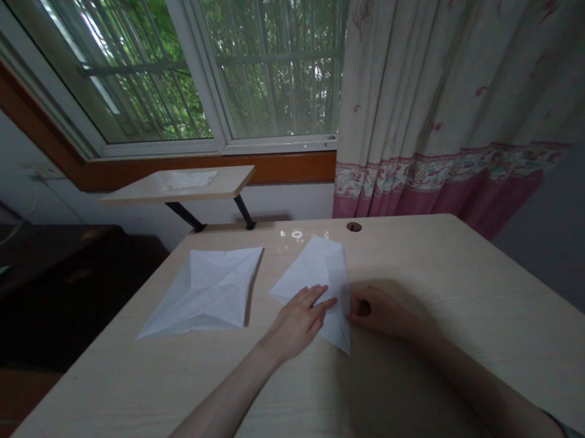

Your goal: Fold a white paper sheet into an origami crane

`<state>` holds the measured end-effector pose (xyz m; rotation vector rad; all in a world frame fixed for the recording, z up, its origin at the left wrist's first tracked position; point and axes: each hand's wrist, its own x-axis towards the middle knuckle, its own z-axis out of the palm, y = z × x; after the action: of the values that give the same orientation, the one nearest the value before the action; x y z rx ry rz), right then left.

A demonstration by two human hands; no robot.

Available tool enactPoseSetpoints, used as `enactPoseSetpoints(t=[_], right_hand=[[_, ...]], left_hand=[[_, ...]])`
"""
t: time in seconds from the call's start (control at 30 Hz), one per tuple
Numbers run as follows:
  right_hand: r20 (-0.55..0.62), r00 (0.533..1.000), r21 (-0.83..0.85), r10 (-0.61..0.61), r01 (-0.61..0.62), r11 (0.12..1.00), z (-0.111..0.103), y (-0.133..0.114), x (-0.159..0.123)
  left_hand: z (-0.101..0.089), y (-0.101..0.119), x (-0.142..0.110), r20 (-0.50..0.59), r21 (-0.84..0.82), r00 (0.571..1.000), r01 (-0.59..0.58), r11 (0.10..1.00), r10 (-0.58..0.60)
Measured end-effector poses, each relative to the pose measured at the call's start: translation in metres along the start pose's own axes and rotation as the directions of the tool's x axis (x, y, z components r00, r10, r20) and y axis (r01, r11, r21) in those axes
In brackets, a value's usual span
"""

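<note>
A folded white paper sheet (321, 270) lies near the middle of the pale wooden desk (479, 313). My left hand (299, 318) rests flat on the paper's near left part, fingers stretched out towards the right. My right hand (379, 312) sits at the paper's right edge with fingers curled in, pinching that edge. A second white paper (205, 292), creased with diagonal folds and lying open, is on the desk to the left, apart from both hands.
A small raised shelf (180, 185) on black brackets stands at the desk's back left, under the window. A cable hole (354, 227) is in the desk's far edge. A flowered curtain (438, 89) hangs at the right. Dark furniture (41, 276) stands left of the desk.
</note>
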<state>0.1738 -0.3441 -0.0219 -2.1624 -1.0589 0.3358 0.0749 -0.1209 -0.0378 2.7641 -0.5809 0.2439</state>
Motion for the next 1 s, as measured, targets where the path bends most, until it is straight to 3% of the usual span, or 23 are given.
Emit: enactPoseSetpoints(t=[0.43, 1.0], right_hand=[[0.098, 0.995, 0.055, -0.001, -0.005, 0.999, -0.001, -0.003, -0.003], [0.172, 0.985, -0.001, -0.008, 0.009, 1.000, 0.001, -0.014, -0.011]], left_hand=[[-0.002, -0.001, 0.000, 0.007, -0.003, 1.000, -0.005, 1.000, 0.005], [-0.005, -0.005, 0.000, 0.017, -0.019, 1.000, 0.014, 1.000, -0.013]])
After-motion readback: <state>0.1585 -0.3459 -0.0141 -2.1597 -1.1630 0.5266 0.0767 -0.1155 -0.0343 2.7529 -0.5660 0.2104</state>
